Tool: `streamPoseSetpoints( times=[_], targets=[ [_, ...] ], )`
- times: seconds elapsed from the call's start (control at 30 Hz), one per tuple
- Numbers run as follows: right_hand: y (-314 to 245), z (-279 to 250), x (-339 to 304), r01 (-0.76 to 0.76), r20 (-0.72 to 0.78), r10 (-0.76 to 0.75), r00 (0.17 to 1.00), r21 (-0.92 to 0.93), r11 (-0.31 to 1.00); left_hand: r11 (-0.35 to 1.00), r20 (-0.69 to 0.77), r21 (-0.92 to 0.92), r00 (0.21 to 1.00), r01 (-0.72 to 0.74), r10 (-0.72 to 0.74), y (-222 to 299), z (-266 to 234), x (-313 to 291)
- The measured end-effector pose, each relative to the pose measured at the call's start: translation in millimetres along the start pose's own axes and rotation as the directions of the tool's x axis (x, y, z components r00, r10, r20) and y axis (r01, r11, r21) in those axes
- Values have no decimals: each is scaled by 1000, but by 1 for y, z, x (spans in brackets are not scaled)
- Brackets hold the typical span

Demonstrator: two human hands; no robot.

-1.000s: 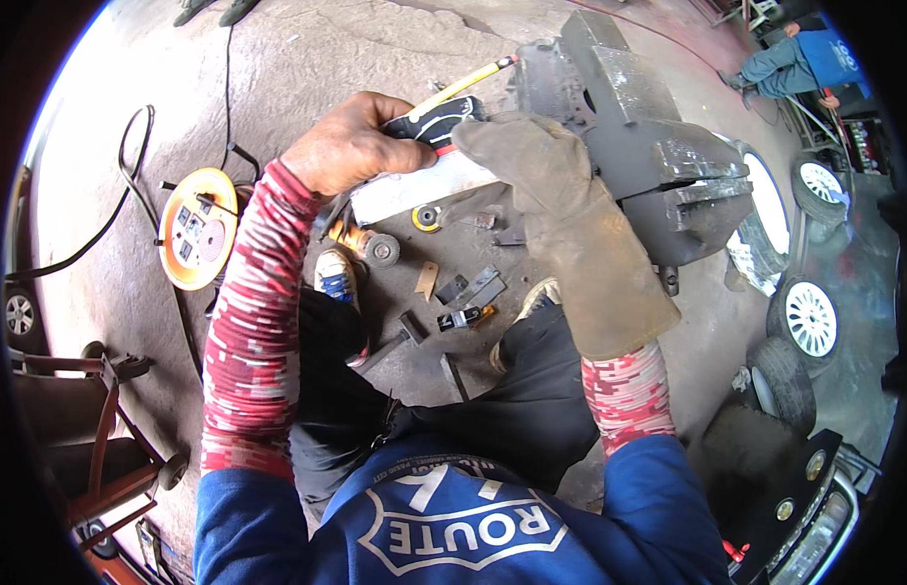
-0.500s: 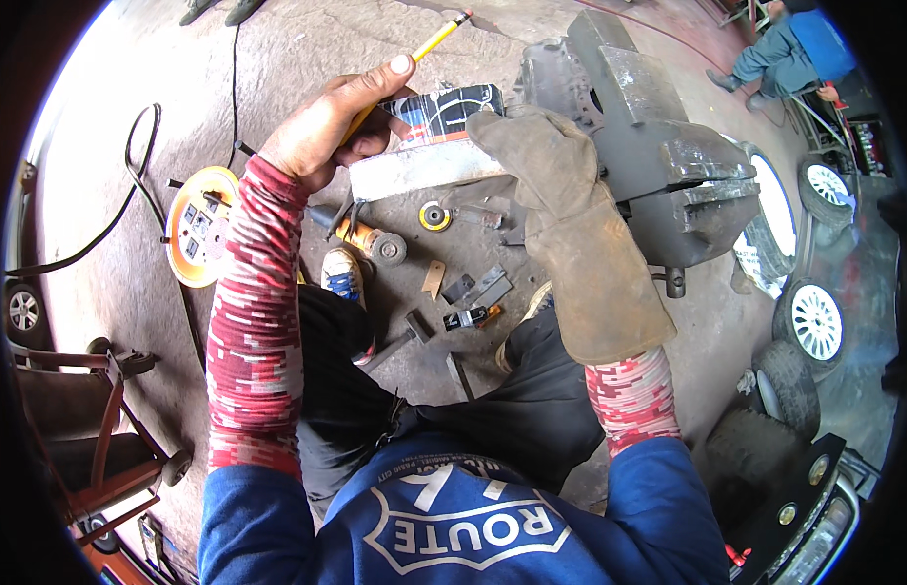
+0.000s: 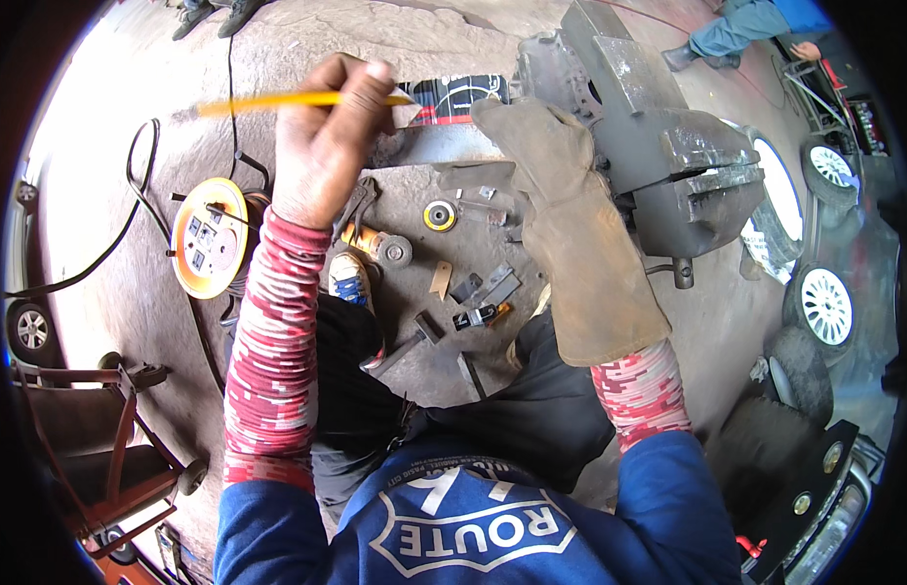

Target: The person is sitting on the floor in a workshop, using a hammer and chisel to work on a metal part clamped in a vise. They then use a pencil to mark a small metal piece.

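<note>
My bare left hand [image 3: 322, 146] pinches a yellow pencil [image 3: 263, 100] between thumb and fingers. One pencil end lies close to the left edge of a glossy dark printed card [image 3: 463, 99]; whether it touches, I cannot tell. The card rests along the upper side of a flat grey metal bar [image 3: 439, 145]. A thick tan leather glove covers my right hand [image 3: 541, 161], which grips the bar and card at their right end. The glove hides its fingertips. Just right of it stands a large grey bench vise [image 3: 692, 185].
On the floor lie an orange angle grinder [image 3: 380, 246], a yellow-rimmed disc [image 3: 439, 215], a hammer [image 3: 419, 336] and metal scraps [image 3: 497, 288]. An orange cable reel [image 3: 212, 237] stands left. Wheels [image 3: 824, 304] are at right; another person's legs [image 3: 722, 39] show at top right.
The pencil has swung from pointing up and right to lying nearly level, its other end now by the card. My left hand has turned over, off the bar's left end.
</note>
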State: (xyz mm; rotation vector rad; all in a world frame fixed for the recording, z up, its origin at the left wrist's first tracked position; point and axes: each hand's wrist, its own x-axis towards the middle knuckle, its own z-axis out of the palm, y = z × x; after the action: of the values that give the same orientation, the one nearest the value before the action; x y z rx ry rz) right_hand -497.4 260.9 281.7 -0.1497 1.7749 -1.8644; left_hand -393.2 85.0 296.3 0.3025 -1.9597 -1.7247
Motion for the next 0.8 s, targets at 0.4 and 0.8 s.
streamPoseSetpoints(
  times=[0.4,0.8],
  targets=[
    [-1,-12,5,112,53,-113,992,8,994,926,264,153,917,-345,298,-10,11,-3],
    [9,-20,11,295,153,-282,947,-64,953,936,245,163,931,-313,269,-10,16,-4]
  ],
)
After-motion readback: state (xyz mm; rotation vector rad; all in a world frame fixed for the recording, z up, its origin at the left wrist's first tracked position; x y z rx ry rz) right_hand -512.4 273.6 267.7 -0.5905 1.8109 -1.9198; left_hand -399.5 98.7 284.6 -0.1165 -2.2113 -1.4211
